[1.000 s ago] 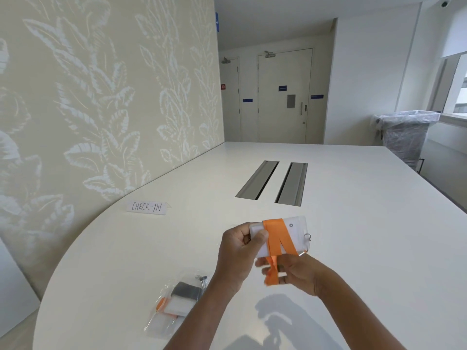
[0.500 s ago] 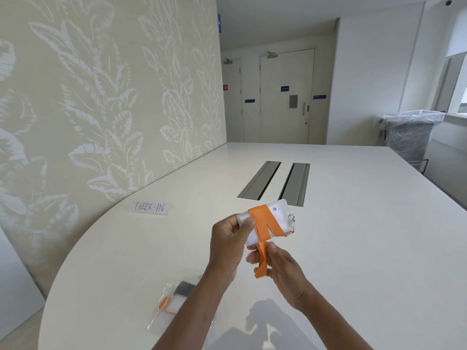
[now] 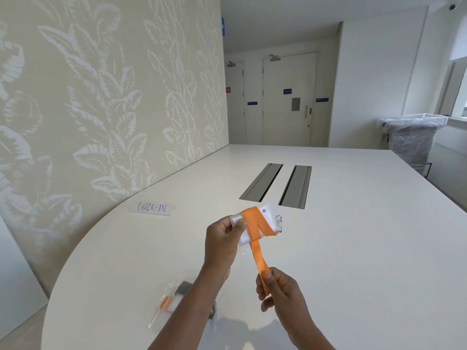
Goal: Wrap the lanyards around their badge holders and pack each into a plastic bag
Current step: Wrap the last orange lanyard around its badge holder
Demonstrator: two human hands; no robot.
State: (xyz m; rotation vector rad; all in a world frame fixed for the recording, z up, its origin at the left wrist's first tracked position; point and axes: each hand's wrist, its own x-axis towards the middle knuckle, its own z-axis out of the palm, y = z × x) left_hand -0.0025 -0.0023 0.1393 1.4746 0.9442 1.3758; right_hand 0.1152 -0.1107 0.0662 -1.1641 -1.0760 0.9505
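Over the white table (image 3: 353, 248), your left hand (image 3: 223, 245) grips the holder (image 3: 255, 227) beyond the packed bag (image 3: 171, 301), while your right hand (image 3: 280, 289), pinching the lanyard (image 3: 257, 256), has just drawn its tail out taut, so wrapping remains unfinished.

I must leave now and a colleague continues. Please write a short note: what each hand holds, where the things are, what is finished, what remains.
Left hand grips the white badge holder above the table.
Right hand pinches the free end of the orange lanyard, pulled taut toward you.
Done: a few turns already cross the holder; a filled plastic bag lies near the table's front edge, partly behind the left arm.
Left: wind the remaining strap, then bag this holder. No empty bag is clearly visible.
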